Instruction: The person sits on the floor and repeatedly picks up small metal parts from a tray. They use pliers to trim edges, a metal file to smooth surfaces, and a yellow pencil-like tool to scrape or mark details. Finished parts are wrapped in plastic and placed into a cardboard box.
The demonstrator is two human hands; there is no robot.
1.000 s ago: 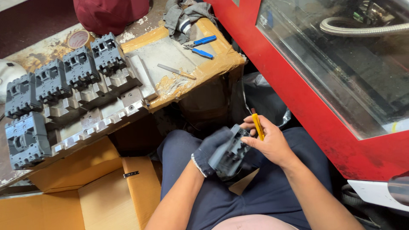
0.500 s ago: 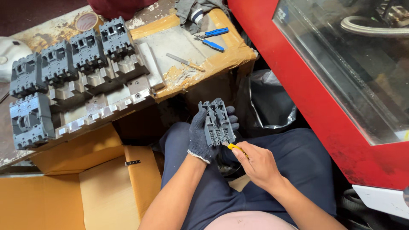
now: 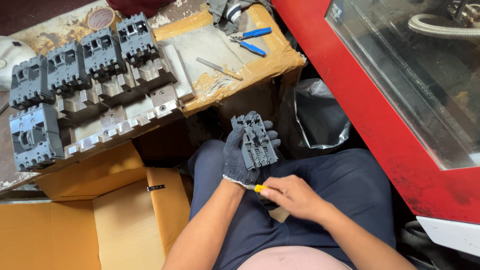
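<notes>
Two hands work over the lap of the seated person. The left hand (image 3: pixel 239 159), in a dark knitted glove, is closed around a grey moulded plastic part (image 3: pixel 256 141) and holds it upright above the thighs. The bare right hand (image 3: pixel 294 196) is closed on a yellow-handled tool (image 3: pixel 259 188), whose tip touches the lower edge of the part. Five dark breaker housings (image 3: pixel 75 65) stand on the worn bench (image 3: pixel 210 45), near blue-handled pliers (image 3: pixel 251 40).

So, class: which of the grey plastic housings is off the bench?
The grey housing gripped in the gloved left hand above the lap; the others sit on the bench.
</notes>
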